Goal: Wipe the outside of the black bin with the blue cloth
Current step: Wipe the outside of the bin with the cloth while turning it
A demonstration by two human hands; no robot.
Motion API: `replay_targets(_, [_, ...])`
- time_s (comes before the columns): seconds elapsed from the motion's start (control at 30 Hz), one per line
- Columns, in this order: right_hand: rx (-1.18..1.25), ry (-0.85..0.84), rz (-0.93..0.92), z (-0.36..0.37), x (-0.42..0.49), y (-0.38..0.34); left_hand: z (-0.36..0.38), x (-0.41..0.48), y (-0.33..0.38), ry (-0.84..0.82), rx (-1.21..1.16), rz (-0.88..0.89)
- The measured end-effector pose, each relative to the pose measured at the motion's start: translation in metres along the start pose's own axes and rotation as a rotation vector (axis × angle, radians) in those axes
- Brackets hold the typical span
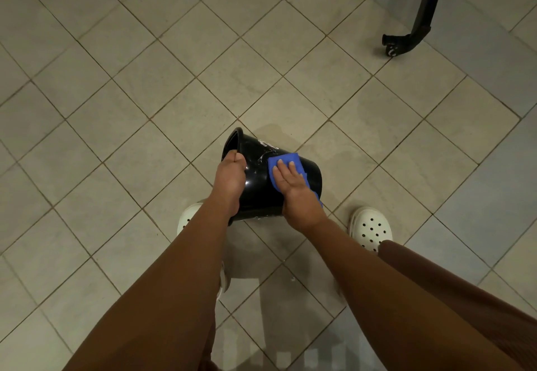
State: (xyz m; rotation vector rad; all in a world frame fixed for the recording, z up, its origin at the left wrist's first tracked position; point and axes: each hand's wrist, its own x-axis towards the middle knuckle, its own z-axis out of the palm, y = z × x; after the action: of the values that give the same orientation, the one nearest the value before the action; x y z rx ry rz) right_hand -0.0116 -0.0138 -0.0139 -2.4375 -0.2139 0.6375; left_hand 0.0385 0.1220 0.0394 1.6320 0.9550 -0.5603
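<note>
Beige tiles laid on the diagonal cover the floor (116, 109) where a person stands over a black bin (258, 193), at 6 o'clock from the middle of the view. The bin is tipped on its side, mouth toward 10 o'clock and base toward 4 o'clock. It appears to be held up above a pair of white clogs (371, 228).

The left hand (231, 179) is clenched around the rim, fingers hooked inside the mouth. The right hand (293, 193) lies flat, fingers straight, pressing a blue cloth (287, 156) against the glossy outer wall. White marks (268, 144) show on the wall toward 12 o'clock of the cloth, not yet covered by it.

The risks lie mostly in the hold. One hand seems to carry the whole bin by its rim, so a hard push from the wiping hand could twist it loose and drop it toward the feet. The cloth is only pressed, not gripped, and may slide off the shiny curved wall or bunch under the palm. The side turned to the floor is hidden and could be missed unless the bin is rotated. A black stand leg (418, 22) at 1 o'clock is well apart.
</note>
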Motion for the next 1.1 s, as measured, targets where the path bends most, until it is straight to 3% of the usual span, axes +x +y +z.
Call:
replay_targets(0.2, [0.044,0.005,0.205,-0.004,-0.006,-0.001,-0.003,-0.001,0.000,0.006,-0.007,0.004])
replay_targets(0.47, [-0.012,-0.006,-0.099,0.006,-0.001,-0.022,-0.003,-0.003,-0.001,-0.052,0.011,0.045])
replay_targets(0.7, [0.018,-0.022,0.196,-0.007,0.000,-0.010,-0.002,-0.004,0.000,-0.087,-0.011,0.040])
replay_targets(0.93, [-0.065,-0.036,-0.144,0.008,-0.011,-0.032,-0.004,0.002,-0.004,-0.104,-0.018,0.043])
replay_targets(1.1, [-0.044,-0.047,-0.088,-0.007,0.012,-0.037,0.001,0.001,-0.005,-0.118,-0.067,0.021])
